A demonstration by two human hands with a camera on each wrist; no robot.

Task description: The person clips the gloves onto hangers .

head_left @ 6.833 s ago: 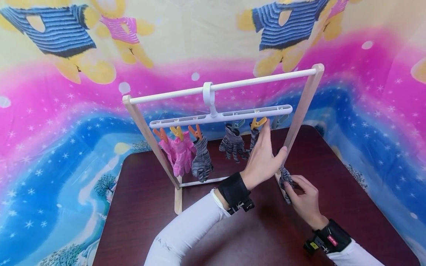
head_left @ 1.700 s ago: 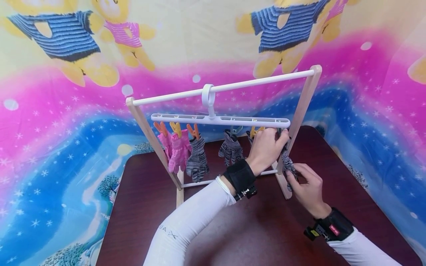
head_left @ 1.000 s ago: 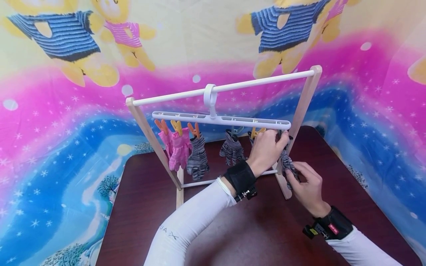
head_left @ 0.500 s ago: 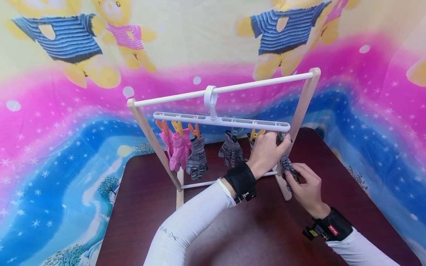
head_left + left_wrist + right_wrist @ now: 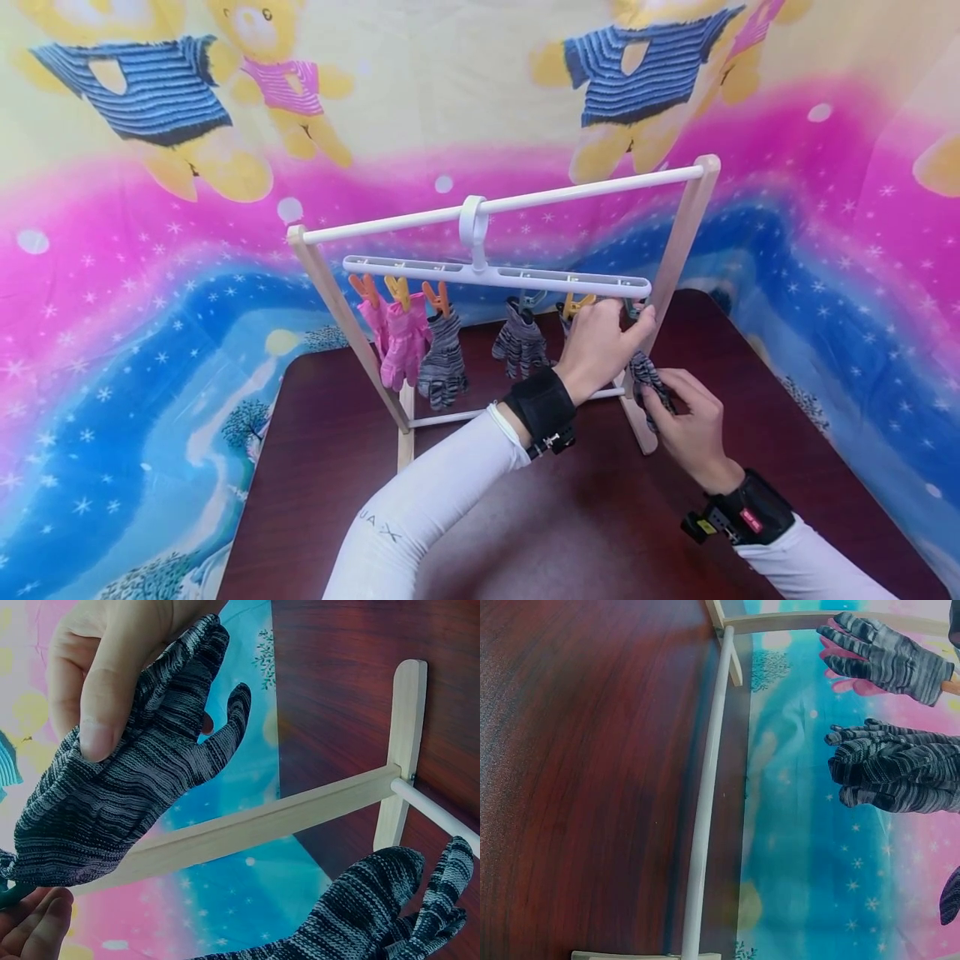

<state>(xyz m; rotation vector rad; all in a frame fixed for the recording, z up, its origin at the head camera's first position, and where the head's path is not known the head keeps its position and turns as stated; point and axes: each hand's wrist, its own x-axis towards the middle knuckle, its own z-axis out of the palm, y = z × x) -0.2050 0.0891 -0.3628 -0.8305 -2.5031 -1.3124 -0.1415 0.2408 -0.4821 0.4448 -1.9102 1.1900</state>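
At the hanger's right end, my left hand (image 5: 603, 342) pinches a green clothespin (image 5: 634, 307), mostly hidden by the fingers. In the left wrist view, its fingers (image 5: 41, 930) lie at the pin beside a grey striped knit glove (image 5: 112, 795). My right hand (image 5: 693, 425) holds that glove between thumb and fingers; in the left wrist view the thumb lies across the glove. Whether the pin bites the cuff I cannot tell. The white hanger (image 5: 495, 277) carries pink gloves (image 5: 405, 342) and grey gloves (image 5: 444, 358) on orange, yellow and green pins.
A wooden stand with a white top rail (image 5: 585, 187) bears the hanger. Its right post (image 5: 681, 233) rises close to both hands, and a lower white bar (image 5: 442, 418) crosses near the dark red table (image 5: 315, 467). A patterned cloth (image 5: 420, 100) hangs behind.
Since the oldest frame, the right hand has brought the glove up to the end pin. The left hand, earlier straight-fingered by the yellow pin, now pinches the green one. The hanger's right end has dipped.
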